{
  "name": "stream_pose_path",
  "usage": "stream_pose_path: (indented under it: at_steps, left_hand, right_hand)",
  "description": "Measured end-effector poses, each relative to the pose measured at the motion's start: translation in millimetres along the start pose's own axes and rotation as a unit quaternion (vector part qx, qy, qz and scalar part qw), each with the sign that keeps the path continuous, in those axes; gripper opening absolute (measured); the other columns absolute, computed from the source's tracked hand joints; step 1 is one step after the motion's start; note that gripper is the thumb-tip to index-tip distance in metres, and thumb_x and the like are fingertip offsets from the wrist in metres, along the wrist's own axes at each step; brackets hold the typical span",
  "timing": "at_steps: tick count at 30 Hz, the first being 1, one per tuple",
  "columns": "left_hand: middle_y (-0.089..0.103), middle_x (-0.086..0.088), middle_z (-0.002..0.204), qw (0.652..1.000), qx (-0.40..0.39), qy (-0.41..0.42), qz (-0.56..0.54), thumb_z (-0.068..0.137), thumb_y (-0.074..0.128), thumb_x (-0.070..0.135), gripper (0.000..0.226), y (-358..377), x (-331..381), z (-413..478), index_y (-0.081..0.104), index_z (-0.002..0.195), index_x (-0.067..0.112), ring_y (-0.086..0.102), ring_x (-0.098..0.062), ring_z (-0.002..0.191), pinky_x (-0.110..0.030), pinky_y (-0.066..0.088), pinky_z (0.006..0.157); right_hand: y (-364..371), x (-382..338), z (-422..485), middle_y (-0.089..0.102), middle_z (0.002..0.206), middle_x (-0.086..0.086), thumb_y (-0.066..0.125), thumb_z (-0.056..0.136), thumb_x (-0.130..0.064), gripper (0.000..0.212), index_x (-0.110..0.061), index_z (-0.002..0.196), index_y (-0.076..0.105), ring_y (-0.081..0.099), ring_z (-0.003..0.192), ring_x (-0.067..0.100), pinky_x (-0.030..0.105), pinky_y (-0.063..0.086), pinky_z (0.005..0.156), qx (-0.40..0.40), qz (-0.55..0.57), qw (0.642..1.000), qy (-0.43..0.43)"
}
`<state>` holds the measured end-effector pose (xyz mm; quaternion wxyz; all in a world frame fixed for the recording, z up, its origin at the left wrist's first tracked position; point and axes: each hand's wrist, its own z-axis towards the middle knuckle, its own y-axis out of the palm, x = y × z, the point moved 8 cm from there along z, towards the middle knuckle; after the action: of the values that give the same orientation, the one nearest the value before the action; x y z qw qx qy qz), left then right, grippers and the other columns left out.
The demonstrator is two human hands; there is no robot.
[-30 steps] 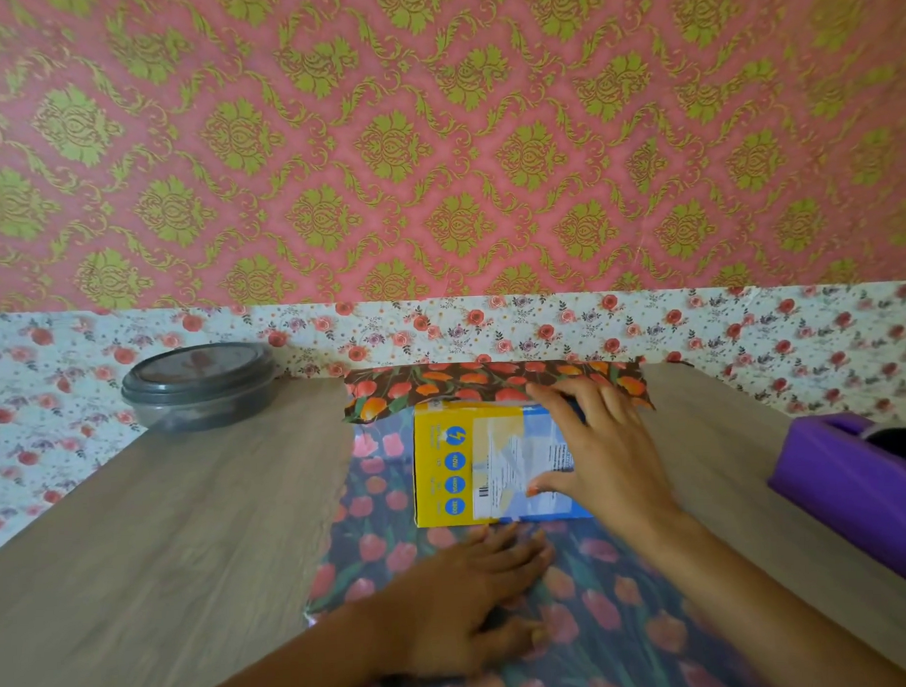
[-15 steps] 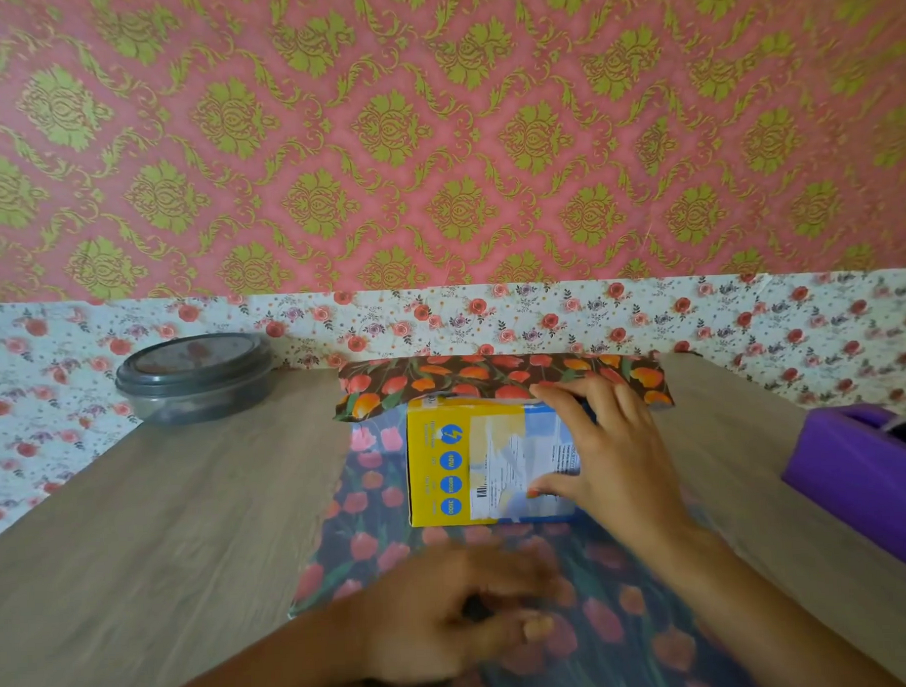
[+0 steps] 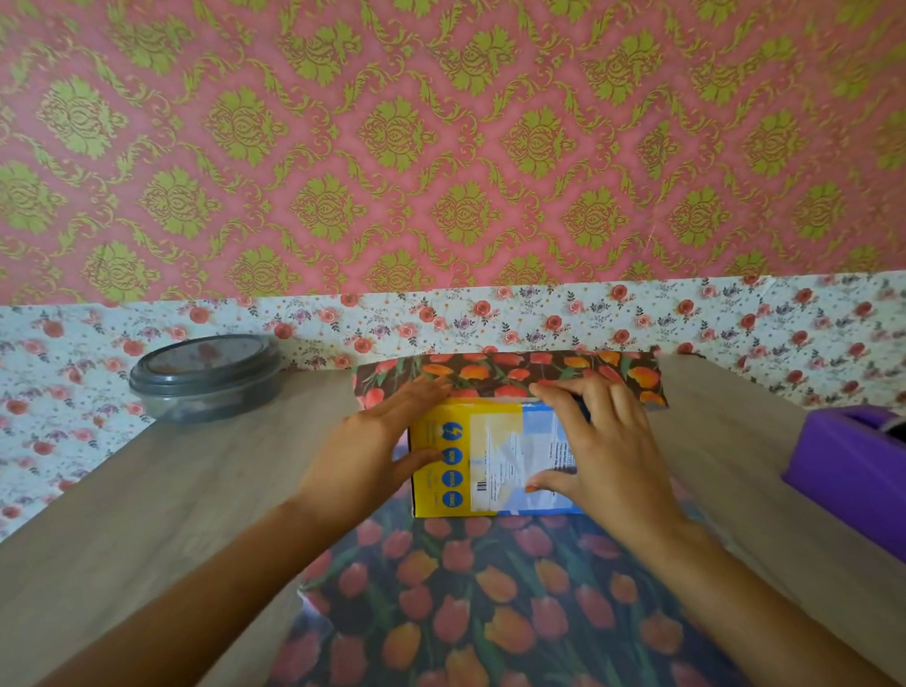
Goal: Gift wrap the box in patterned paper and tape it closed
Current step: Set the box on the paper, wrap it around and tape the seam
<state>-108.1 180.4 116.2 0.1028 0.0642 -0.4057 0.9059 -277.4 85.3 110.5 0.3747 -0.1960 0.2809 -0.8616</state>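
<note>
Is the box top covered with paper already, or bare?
Bare: the yellow and blue top of the box shows. The tulip paper lies spread under it, only its far edge folded.

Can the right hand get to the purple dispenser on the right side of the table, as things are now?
Probably yes. Only bare table lies between the right hand and the purple dispenser, but the hand must first leave the box it presses.

Glossy tulip paper (image 3: 502, 624) shows a sheen on the matt wood-grain table (image 3: 138, 508). Box (image 3: 491, 460) looks like smooth printed card. Tub (image 3: 205, 377) is grey see-through plastic, dispenser (image 3: 866, 472) smooth purple plastic.
</note>
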Motion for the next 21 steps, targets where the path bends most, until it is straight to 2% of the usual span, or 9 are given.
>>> stream_pose_path:
  at_steps: [3,5,8,10,12,13,15,19,21]
  left_hand:
    - [0.061,0.004,0.127,0.998,0.003,-0.069,-0.015,0.072,0.08,0.025,0.061,-5.8,-2.2,4.5,0.057,0.129,0.024,0.062,-0.021,0.111,-0.028,0.047,0.088]
    - [0.069,0.004,0.113,0.998,0.002,-0.06,0.029,0.069,0.081,0.035,0.056,-13.6,2.3,5.4,0.063,0.122,0.024,0.068,-0.02,0.096,-0.03,0.052,0.076]
    - [0.071,0.004,0.066,0.988,0.041,0.005,0.152,0.067,0.057,0.069,0.052,-28.2,11.7,7.7,0.074,0.088,0.024,0.065,-0.015,0.051,-0.02,0.045,0.042]
    - [0.062,0.008,0.052,0.977,0.085,0.003,0.194,0.069,0.039,0.081,0.062,-44.1,13.3,11.5,0.069,0.068,0.027,0.058,-0.012,0.042,-0.014,0.034,0.039]
    - [0.07,0.003,0.069,0.97,0.116,0.042,0.207,0.074,0.033,0.082,0.07,-53.6,21.7,18.5,0.071,0.08,0.024,0.068,-0.018,0.062,-0.024,0.048,0.048]
    - [0.073,-0.002,0.092,0.966,0.105,0.081,0.223,0.075,0.035,0.08,0.073,-48.7,30.4,22.9,0.071,0.099,0.021,0.07,-0.024,0.087,-0.036,0.055,0.067]
    - [0.053,-0.007,0.137,0.953,0.047,0.143,0.262,0.071,0.037,0.079,0.091,-24.3,48.4,34.5,0.047,0.134,0.014,0.046,-0.033,0.128,-0.053,0.033,0.104]
    - [-0.001,-0.002,0.158,0.942,-0.116,0.095,0.3,0.065,0.044,0.082,0.12,35.8,64.5,42.2,-0.013,0.149,0.017,-0.004,-0.039,0.142,-0.064,-0.003,0.109]
    - [-0.001,0.003,0.159,0.94,-0.158,0.054,0.298,0.072,0.054,0.073,0.119,52.4,57.5,38.7,-0.023,0.146,0.02,-0.004,-0.031,0.146,-0.055,-0.002,0.114]
  right_hand:
    - [0.9,0.3,1.2,0.054,0.102,0.004,0.083,0.038,-0.059,0.097,-0.015,0.12,0.055,0.041,0.094,0.019,0.035,0.049,0.082,-0.002,-0.002,1.0,0.003]
    - [0.0,-0.1,1.5,0.055,0.1,0.004,0.083,0.037,-0.06,0.097,-0.015,0.118,0.056,0.041,0.094,0.019,0.035,0.05,0.08,-0.001,-0.002,1.0,0.003]
    - [0.8,-0.2,2.0,0.055,0.099,0.004,0.083,0.034,-0.061,0.097,-0.016,0.115,0.057,0.041,0.092,0.019,0.034,0.05,0.079,0.003,-0.004,1.0,0.001]
    - [0.5,0.1,1.9,0.054,0.099,0.003,0.083,0.033,-0.062,0.098,-0.017,0.115,0.054,0.04,0.092,0.019,0.033,0.05,0.078,0.011,-0.002,1.0,0.001]
    - [0.0,0.1,2.7,0.054,0.098,0.003,0.082,0.031,-0.063,0.1,-0.019,0.115,0.051,0.04,0.09,0.018,0.033,0.05,0.076,0.017,0.001,1.0,0.001]
    - [-0.2,-0.2,2.9,0.054,0.098,0.003,0.082,0.031,-0.063,0.1,-0.019,0.115,0.05,0.04,0.09,0.018,0.033,0.05,0.075,0.018,0.002,1.0,0.0]
    - [-1.3,-0.7,2.6,0.054,0.099,0.002,0.082,0.032,-0.064,0.099,-0.019,0.115,0.05,0.041,0.091,0.018,0.032,0.05,0.075,0.017,0.003,1.0,0.0]
    - [-3.9,-0.9,0.7,0.052,0.103,0.002,0.083,0.036,-0.062,0.097,-0.017,0.117,0.053,0.042,0.095,0.018,0.031,0.049,0.078,0.02,-0.003,1.0,0.002]
    - [-4.8,-2.2,-0.4,0.053,0.105,0.002,0.082,0.038,-0.063,0.104,-0.015,0.123,0.048,0.042,0.097,0.018,0.031,0.049,0.08,0.025,-0.016,1.0,0.001]
